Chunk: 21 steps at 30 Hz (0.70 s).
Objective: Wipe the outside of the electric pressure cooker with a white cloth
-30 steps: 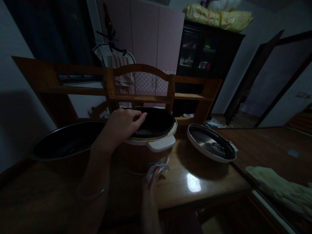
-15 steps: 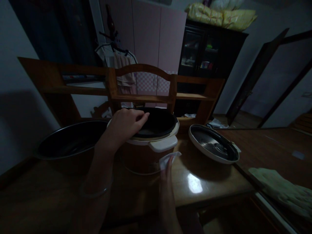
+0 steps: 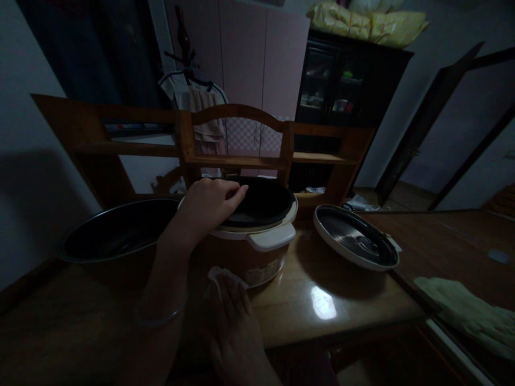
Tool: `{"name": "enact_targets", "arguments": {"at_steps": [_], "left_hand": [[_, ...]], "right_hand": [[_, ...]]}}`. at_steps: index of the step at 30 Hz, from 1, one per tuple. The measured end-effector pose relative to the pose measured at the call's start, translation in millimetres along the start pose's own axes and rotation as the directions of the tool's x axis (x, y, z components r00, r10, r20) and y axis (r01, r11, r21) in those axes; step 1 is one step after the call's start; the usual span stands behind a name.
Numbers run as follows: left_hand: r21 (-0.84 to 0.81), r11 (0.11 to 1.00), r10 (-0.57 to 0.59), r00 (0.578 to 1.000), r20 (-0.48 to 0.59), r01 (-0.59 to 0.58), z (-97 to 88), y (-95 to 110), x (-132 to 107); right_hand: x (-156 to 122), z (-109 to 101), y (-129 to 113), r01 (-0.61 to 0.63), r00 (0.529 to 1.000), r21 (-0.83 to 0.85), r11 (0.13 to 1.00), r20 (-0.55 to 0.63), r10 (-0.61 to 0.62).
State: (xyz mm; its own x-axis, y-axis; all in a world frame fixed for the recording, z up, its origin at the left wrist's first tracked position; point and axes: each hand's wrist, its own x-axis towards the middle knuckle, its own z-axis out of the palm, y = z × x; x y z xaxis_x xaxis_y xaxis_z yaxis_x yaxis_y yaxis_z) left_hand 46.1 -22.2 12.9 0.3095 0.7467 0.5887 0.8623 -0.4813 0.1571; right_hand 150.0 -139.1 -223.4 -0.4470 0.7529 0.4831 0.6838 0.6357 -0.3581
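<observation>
Under the right fingers (image 3: 232, 295) — a white cloth (image 3: 217, 272), beside the cooker (image 3: 241, 257).

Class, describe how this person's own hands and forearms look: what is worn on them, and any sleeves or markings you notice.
The left hand is ungloved; its forearm wears a thin, pale, rounded bangle, with no sleeve in view. The right hand is also ungloved, with no bracelet visible. The picture is too dim to judge small markings.
</observation>
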Motion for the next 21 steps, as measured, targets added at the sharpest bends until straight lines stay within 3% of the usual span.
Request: {"name": "enact_targets", "arguments": {"at_steps": [6, 15, 18, 21], "left_hand": [[0.009, 1.0, 0.005, 1.0, 0.002, -0.005, -1.0, 0, 0], [0.018, 0.999, 0.026, 1.0, 0.005, -0.027, -3.1, 1, 0], [0.053, 0.998, 0.04, 0.999, -0.018, -0.039, 0.4, 2, 1], [0.117, 0.993, 0.028, 0.999, -0.03, -0.024, 3.4, 7, -1]], "right_hand": [[0, -8, 9, 0.012, 1.0, -0.086, 0.996, 0.008, -0.011], [-36, -20, 30, -0.056, 0.998, -0.216, 0.975, 0.02, 0.062], [-48, -32, 38, -0.131, 0.991, -0.175, 0.976, -0.014, 0.13], [-57, -55, 48, -0.258, 0.963, -0.007, 0.966, -0.09, 0.256]]}}
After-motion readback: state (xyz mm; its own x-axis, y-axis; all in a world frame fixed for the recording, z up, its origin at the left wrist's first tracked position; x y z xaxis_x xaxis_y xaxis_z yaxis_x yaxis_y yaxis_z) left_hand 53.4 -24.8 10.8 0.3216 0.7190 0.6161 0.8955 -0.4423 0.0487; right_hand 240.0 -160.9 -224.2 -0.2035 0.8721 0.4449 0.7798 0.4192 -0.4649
